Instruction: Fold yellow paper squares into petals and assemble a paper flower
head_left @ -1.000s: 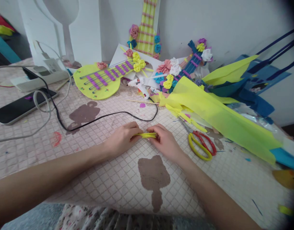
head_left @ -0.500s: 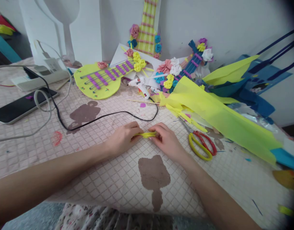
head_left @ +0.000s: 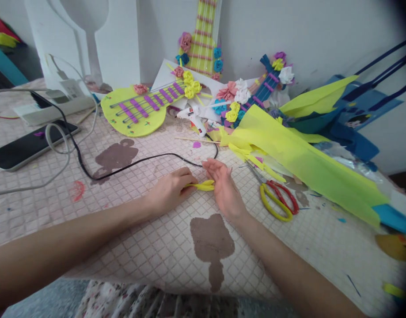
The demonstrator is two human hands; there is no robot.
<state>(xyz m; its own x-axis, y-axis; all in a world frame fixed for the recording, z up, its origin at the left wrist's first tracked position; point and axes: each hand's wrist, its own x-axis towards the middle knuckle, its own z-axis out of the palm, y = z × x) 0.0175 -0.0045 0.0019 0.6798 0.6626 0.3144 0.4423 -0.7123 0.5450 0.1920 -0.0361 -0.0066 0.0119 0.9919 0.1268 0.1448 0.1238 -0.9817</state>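
Observation:
Between my hands, just above the quilted tablecloth (head_left: 149, 247), is a narrow folded strip of yellow crepe paper (head_left: 205, 186). My left hand (head_left: 174, 189) pinches its left end between thumb and fingers. The strip's right end fans out a little and lies against the palm side of my right hand (head_left: 227, 190). That hand is open, its fingers straight and its thumb raised, not gripping the strip. Scissors (head_left: 276, 199) with one yellow and one red handle loop lie to the right of my right hand.
A white glue gun (head_left: 193, 118) lies behind my hands, its black cord (head_left: 146, 158) curving across the cloth. Paper guitars (head_left: 136, 112) with crepe flowers stand at the back. A large yellow crepe sheet (head_left: 298, 163) spreads to the right. A phone (head_left: 30, 145) lies at the left.
My right hand has let go of the strip's right end and straightened its fingers, turning the palm toward it. My left hand keeps its pinch. The strip's freed end has spread slightly.

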